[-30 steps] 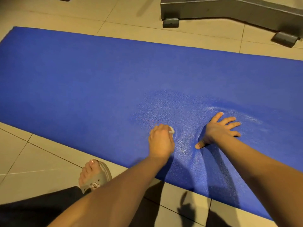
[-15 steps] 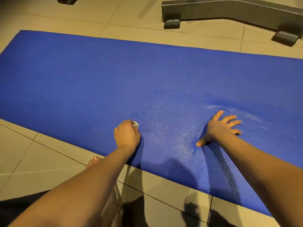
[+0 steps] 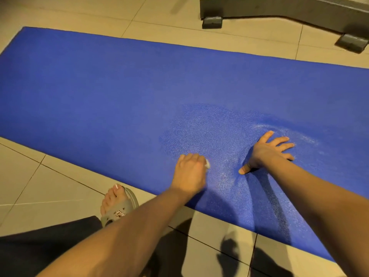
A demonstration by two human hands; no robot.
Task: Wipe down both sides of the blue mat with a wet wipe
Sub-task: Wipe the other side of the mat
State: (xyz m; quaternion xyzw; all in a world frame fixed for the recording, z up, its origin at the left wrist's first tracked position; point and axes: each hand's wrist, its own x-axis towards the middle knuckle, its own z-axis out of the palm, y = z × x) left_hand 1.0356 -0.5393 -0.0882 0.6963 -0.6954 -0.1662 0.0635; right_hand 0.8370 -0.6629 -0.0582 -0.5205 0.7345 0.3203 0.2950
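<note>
Mat: the blue mat (image 3: 99,92) lies flat on the tiled floor (image 3: 60,186), running from the upper left to the lower right of the view.
Wipe: the wet wipe (image 3: 207,164) is a small white wad on the mat, not far from its near edge (only a corner of it shows past the hand).
Left hand: the left hand (image 3: 190,172) is knuckles-up on the mat, its fingers (image 3: 191,156) clenched around the wipe and pressing it to the surface.
Right hand: the right hand (image 3: 267,151) lies palm-down on the mat just to the right of the left hand and apart from it; its fingers (image 3: 279,139) are released, straight and spread, grasping nothing, the thumb pointing back toward the near edge.
Damp patch: a speckled sheen (image 3: 209,126) covers the mat around both hands, brightest beyond the right fingertips.
Foot: a foot in a grey sandal (image 3: 119,204) stands on the tiles just beside the mat's near edge, left of the left forearm.
Metal frame: a grey metal frame (image 3: 279,9) with block feet stands on the floor beyond the mat's far edge, at the upper right.
</note>
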